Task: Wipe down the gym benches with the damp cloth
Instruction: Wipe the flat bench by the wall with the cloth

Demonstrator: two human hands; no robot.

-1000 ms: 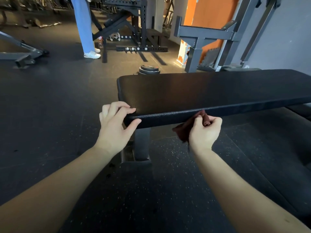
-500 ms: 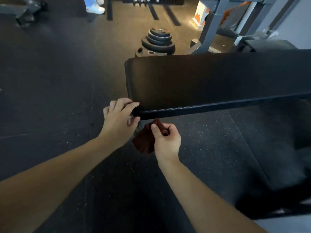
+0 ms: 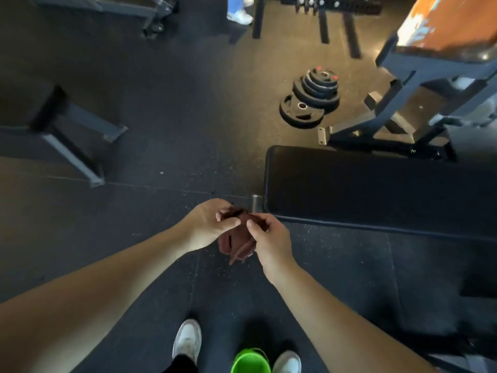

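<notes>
The left hand (image 3: 208, 224) pinches the top of the dark red cloth (image 3: 236, 242) with bent fingers, just off the left end of the black bench (image 3: 376, 189). The cloth hangs bunched up, not touching the bench. The right hand (image 3: 271, 238) pinches it too, thumb and fingers curled. Weight plates (image 3: 312, 100) are stacked on the floor past the bench's far corner.

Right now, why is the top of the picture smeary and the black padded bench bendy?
Head view: motion blur smears the orange upholstered pad at top right; the wide lens curves the edges of the black padded bench; the dark red cloth in the middle looks fairly sharp.
</notes>
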